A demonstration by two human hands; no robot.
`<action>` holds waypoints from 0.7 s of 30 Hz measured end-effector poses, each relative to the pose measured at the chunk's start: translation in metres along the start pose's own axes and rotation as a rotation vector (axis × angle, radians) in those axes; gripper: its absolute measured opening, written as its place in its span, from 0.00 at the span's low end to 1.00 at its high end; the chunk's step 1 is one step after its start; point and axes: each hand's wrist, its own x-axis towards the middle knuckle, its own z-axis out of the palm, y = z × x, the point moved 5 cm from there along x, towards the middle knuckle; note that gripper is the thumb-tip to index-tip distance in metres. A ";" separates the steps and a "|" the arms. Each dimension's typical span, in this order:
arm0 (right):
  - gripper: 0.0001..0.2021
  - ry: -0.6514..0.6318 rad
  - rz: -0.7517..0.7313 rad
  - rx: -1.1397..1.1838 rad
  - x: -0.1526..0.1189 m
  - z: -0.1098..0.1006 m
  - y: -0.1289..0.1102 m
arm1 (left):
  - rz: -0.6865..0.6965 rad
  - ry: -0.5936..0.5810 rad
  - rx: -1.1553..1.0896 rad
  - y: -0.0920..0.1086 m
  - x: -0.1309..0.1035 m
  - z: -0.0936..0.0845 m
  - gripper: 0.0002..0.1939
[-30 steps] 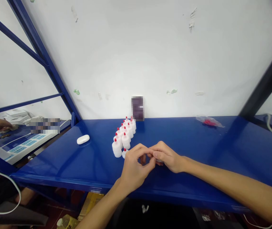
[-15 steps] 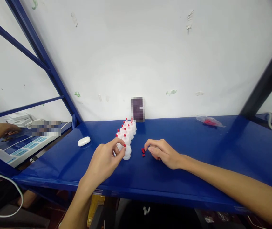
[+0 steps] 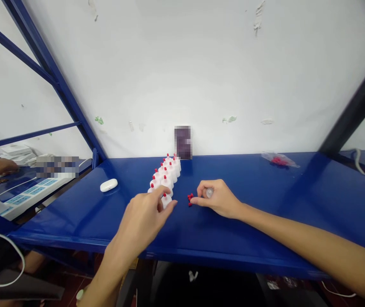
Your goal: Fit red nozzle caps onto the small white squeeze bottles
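Observation:
My left hand (image 3: 149, 209) reaches around the nearest small white bottle (image 3: 166, 201), thumb and index finger apart on either side of it; its lower fingers are partly hidden. That bottle carries a small red cap (image 3: 165, 195) and stands at the near end of a double row of similar red-tipped bottles (image 3: 166, 172). My right hand (image 3: 219, 199) rests on the blue table with fingers curled about a small translucent round piece (image 3: 210, 193). Its thumb tip lies beside several loose red caps (image 3: 190, 198).
A clear bag of red caps (image 3: 279, 160) lies at the back right. A white oval case (image 3: 108, 185) sits left of the bottles. A pixelated dark object (image 3: 183, 143) leans against the wall. Blue posts and a power strip (image 3: 30, 198) flank the left, where another person's hand (image 3: 1, 167) shows.
My left thumb and index finger have parted from the red cap, and the near bottle now looks more upright. My right fingers have spread near the loose caps, exposing the translucent piece. The view has shifted slightly.

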 end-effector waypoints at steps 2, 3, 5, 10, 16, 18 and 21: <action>0.18 0.108 -0.025 -0.003 -0.002 -0.007 0.000 | 0.087 -0.064 0.009 0.014 -0.002 0.014 0.11; 0.18 0.145 -0.056 0.012 -0.004 -0.010 -0.001 | 0.121 -0.092 0.036 0.020 -0.002 0.022 0.11; 0.17 0.166 -0.133 0.074 -0.007 -0.014 -0.005 | 0.149 -0.118 0.119 0.028 0.001 0.039 0.12; 0.20 0.093 -0.152 0.210 -0.008 -0.011 -0.006 | 0.125 -0.131 0.207 0.031 0.012 0.063 0.11; 0.23 -0.030 -0.031 0.398 -0.005 0.001 0.000 | 0.251 0.060 -0.224 0.038 0.009 0.048 0.08; 0.22 -0.111 -0.028 0.436 -0.007 0.006 -0.002 | 0.274 0.167 -0.457 0.041 0.005 0.040 0.07; 0.23 -0.206 -0.077 0.450 -0.011 0.012 -0.009 | 0.290 0.191 -0.716 0.048 0.001 0.040 0.06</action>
